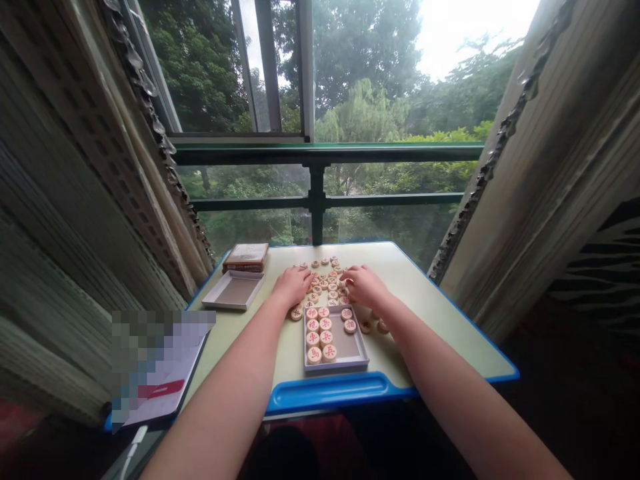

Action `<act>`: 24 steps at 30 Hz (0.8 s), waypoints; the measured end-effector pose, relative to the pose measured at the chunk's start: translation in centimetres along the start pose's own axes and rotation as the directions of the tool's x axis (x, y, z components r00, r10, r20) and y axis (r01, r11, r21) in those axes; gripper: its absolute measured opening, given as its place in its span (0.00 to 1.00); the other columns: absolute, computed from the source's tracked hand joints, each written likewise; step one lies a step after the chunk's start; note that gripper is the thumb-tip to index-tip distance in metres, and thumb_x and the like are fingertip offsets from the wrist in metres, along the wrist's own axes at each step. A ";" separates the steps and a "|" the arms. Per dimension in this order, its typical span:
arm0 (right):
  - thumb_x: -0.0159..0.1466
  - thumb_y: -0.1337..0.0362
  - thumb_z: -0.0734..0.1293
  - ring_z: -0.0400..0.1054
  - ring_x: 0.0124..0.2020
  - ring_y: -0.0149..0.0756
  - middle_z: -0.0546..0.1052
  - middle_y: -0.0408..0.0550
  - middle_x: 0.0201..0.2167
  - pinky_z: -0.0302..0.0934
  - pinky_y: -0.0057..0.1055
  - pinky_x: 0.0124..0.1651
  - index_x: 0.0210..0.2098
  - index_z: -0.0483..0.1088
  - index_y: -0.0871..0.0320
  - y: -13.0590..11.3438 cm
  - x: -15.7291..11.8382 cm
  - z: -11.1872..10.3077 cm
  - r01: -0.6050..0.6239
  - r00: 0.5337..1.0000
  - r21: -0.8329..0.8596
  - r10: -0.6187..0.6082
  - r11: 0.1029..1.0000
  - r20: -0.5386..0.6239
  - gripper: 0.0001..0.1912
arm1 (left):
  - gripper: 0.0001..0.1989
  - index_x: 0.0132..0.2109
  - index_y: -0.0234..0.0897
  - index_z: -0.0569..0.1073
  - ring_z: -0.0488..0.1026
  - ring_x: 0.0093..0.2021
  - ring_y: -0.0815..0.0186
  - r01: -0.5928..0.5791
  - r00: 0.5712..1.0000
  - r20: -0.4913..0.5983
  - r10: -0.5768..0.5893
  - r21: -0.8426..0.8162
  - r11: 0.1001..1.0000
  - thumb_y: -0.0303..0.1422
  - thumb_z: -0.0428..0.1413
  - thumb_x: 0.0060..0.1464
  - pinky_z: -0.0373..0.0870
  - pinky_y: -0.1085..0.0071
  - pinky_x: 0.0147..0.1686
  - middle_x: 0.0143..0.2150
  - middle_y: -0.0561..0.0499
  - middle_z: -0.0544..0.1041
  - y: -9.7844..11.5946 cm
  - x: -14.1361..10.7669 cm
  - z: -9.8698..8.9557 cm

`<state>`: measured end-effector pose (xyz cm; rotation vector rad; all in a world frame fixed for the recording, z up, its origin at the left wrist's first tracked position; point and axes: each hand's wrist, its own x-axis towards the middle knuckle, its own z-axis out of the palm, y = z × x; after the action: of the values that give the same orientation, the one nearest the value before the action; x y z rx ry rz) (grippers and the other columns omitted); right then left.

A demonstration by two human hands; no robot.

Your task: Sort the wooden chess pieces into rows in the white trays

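Note:
Xiangqi pieces [333, 287], round and pale with carved characters, lie in a loose pile in the middle of the table. At the pile's left edge, my left hand [291, 287] rests with its fingers stretched over some pieces. My right hand [365, 285] reaches in from the other side, fingers bent and apart, close to the pieces there; no held piece can be made out. In front of the pile stands a shallow box tray [361, 364]. Its left side has two columns of red-character pieces [313, 339], and two more pieces [349, 327] sit near its right wall.
An empty box lid [233, 291] and a flat brown box [245, 257] lie at the table's back left. A tablet-like device [165, 400] with a white cable [134, 448] is at the left edge. The table [430, 333] has a blue rim; curtains flank the window.

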<state>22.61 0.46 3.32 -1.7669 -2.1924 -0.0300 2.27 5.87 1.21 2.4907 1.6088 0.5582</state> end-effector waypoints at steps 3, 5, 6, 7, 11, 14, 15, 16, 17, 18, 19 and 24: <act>0.60 0.71 0.58 0.63 0.42 0.39 0.75 0.48 0.42 0.55 0.31 0.44 0.39 0.76 0.55 -0.4 0.0 0.0 0.016 0.999 0.015 -0.016 1.000 -0.029 0.16 | 0.18 0.43 0.39 0.75 0.69 0.48 0.57 0.024 0.999 0.029 -0.024 -0.003 1.000 0.39 0.43 0.59 0.63 0.64 0.49 0.47 0.42 0.75 0.1 0.0 -0.2; 0.60 0.71 0.58 0.63 0.42 0.39 0.75 0.48 0.41 0.55 0.31 0.44 0.38 0.76 0.55 -0.5 -0.1 0.0 0.024 0.999 0.020 -0.024 0.999 -0.041 0.16 | 0.16 0.43 0.38 0.75 0.70 0.46 0.57 0.060 0.998 0.036 -0.059 -0.020 0.998 0.37 0.45 0.58 0.64 0.65 0.46 0.45 0.41 0.76 0.1 0.0 -0.3; 0.59 0.71 0.58 0.63 0.41 0.39 0.75 0.48 0.41 0.55 0.30 0.44 0.38 0.76 0.56 -0.5 -0.1 0.0 0.028 0.999 0.023 -0.027 0.999 -0.041 0.15 | 0.15 0.43 0.38 0.75 0.71 0.46 0.58 0.079 0.996 0.037 -0.078 -0.032 0.996 0.36 0.46 0.57 0.64 0.65 0.46 0.44 0.41 0.76 0.1 0.1 -0.4; 0.59 0.71 0.58 0.63 0.41 0.39 0.75 0.49 0.41 0.55 0.30 0.44 0.38 0.76 0.56 -0.5 -0.1 -0.1 0.029 0.999 0.026 -0.028 0.999 -0.040 0.15 | 0.14 0.42 0.39 0.75 0.71 0.45 0.58 0.097 0.995 0.038 -0.096 -0.042 0.994 0.34 0.47 0.57 0.64 0.66 0.45 0.44 0.42 0.76 0.1 0.1 -0.4; 0.59 0.71 0.59 0.63 0.42 0.39 0.75 0.49 0.40 0.55 0.31 0.43 0.37 0.76 0.56 -0.7 -0.2 0.0 0.033 0.999 0.041 -0.032 0.999 -0.026 0.15 | 0.10 0.40 0.39 0.76 0.72 0.44 0.58 0.148 0.989 0.023 -0.147 -0.061 0.987 0.32 0.51 0.53 0.65 0.67 0.44 0.43 0.43 0.77 0.1 0.2 -0.5; 0.58 0.71 0.59 0.63 0.42 0.39 0.75 0.50 0.40 0.55 0.31 0.44 0.36 0.76 0.56 -0.9 -0.2 0.0 0.038 0.999 0.058 -0.037 0.998 -0.019 0.14 | 0.10 0.42 0.38 0.74 0.72 0.43 0.59 0.161 0.986 -0.020 -0.165 -0.118 0.980 0.32 0.53 0.52 0.65 0.67 0.44 0.44 0.44 0.77 0.1 0.2 -0.6; 0.58 0.71 0.59 0.63 0.42 0.39 0.75 0.50 0.40 0.56 0.32 0.45 0.36 0.76 0.56 -1.0 -0.2 0.0 0.041 0.999 0.068 -0.039 0.997 -0.022 0.14 | 0.11 0.43 0.37 0.73 0.72 0.44 0.60 0.164 0.984 -0.043 -0.172 -0.155 0.974 0.32 0.53 0.52 0.66 0.67 0.44 0.44 0.45 0.77 0.1 0.2 -0.6; 0.58 0.71 0.60 0.64 0.43 0.40 0.75 0.50 0.41 0.56 0.32 0.45 0.36 0.76 0.56 -1.0 -0.2 -0.1 0.045 0.999 0.083 -0.043 0.996 -0.030 0.14 | 0.13 0.45 0.37 0.73 0.72 0.44 0.61 0.162 0.981 -0.071 -0.179 -0.199 0.967 0.32 0.54 0.52 0.66 0.68 0.44 0.44 0.45 0.77 0.1 0.2 -0.7; 0.58 0.71 0.60 0.64 0.43 0.40 0.75 0.50 0.41 0.56 0.32 0.46 0.37 0.75 0.57 -1.1 -0.2 -0.1 0.052 0.998 0.107 -0.047 0.993 -0.045 0.14 | 0.14 0.46 0.37 0.72 0.72 0.44 0.61 0.153 0.978 -0.099 -0.182 -0.247 0.957 0.32 0.55 0.51 0.66 0.68 0.45 0.44 0.45 0.77 0.2 0.3 -0.7; 0.58 0.71 0.60 0.64 0.43 0.39 0.75 0.50 0.40 0.57 0.32 0.46 0.37 0.75 0.57 -1.2 -0.2 -0.2 0.059 0.997 0.143 -0.050 0.988 -0.066 0.13 | 0.15 0.47 0.36 0.71 0.73 0.44 0.62 0.135 0.976 -0.124 -0.179 -0.301 0.944 0.32 0.56 0.50 0.67 0.68 0.45 0.43 0.45 0.77 0.4 0.3 -0.7; 0.59 0.70 0.60 0.65 0.42 0.38 0.75 0.50 0.40 0.58 0.32 0.47 0.38 0.75 0.57 -1.3 -0.2 -0.2 0.064 0.995 0.190 -0.047 0.980 -0.093 0.13 | 0.16 0.47 0.35 0.71 0.73 0.43 0.63 0.107 0.975 -0.142 -0.168 -0.360 0.927 0.32 0.57 0.49 0.68 0.68 0.45 0.42 0.45 0.77 0.6 0.4 -0.8; 0.61 0.64 0.61 0.69 0.36 0.33 0.76 0.49 0.39 0.62 0.30 0.43 0.42 0.72 0.59 -1.6 -0.1 -0.4 0.036 0.979 0.479 0.066 0.877 -0.194 0.12 | 0.14 0.43 0.32 0.73 0.75 0.37 0.65 -0.058 0.985 -0.164 -0.053 -0.606 0.793 0.29 0.59 0.46 0.73 0.71 0.37 0.38 0.45 0.78 2.5 0.1 -1.1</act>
<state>21.18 -0.06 3.98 -1.4276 -1.8340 0.2992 4.01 4.79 2.98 1.9911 1.1995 1.1192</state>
